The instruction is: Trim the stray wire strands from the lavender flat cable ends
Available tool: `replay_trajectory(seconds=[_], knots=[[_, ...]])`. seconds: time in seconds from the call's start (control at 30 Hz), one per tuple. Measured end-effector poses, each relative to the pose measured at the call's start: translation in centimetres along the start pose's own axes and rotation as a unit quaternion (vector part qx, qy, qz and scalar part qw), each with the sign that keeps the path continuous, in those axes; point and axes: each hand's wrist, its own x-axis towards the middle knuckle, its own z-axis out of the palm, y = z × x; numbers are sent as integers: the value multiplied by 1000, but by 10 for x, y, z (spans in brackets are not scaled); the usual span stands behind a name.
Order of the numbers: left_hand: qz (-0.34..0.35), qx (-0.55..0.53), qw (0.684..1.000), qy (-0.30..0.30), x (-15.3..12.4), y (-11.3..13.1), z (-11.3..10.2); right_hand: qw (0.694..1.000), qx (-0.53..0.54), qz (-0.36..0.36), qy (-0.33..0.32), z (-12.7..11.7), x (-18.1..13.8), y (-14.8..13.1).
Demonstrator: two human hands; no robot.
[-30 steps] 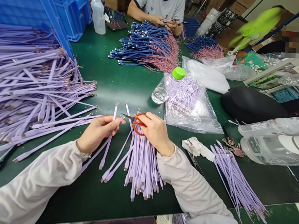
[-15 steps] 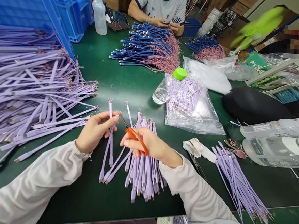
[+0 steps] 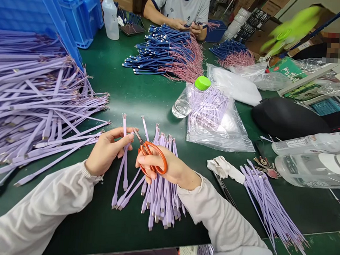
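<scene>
My left hand (image 3: 108,148) pinches a flat lilac USB cable (image 3: 121,174) near its stripped end, where fine wires stick out at the top. A second lilac cable crosses it at my fingers. In my right hand (image 3: 167,164) is a pair of scissors (image 3: 159,152) with orange handles, my fingers in the loops. Their blade tips touch or nearly touch the wire ends by my left fingertips; I cannot tell which. Below my right hand lies a bunch of lilac cables (image 3: 161,200), connectors toward me and bare wires pointing away.
A large heap of lilac cables (image 3: 49,103) lies left, beside a blue crate (image 3: 78,16). Blue cables (image 3: 163,51) lie in front of a person across the table. A bottle (image 3: 181,105), a plastic bag (image 3: 218,135) and another cable bunch (image 3: 272,208) are to the right.
The scissors have turned in my right hand, so both orange handle loops now show, spread apart. My left hand keeps its pinch on the cable. The whole view has shifted slightly.
</scene>
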Motion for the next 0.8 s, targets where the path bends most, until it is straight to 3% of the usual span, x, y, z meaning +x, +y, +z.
replay_trajectory(seconds=[0.33,0.47,0.63,0.8], knots=[[-3,10,1000,2,1,0,1,1000,-21,-7,8,-2,2,3],[2,43,999,-3,-1,2,3,991,-98,-33,83,0,2,2],[33,121,992,-5,0,0,4,915,-250,-168,269,-1,5,6],[24,101,995,-15,0,2,6,822,-376,-275,327,-6,10,13]])
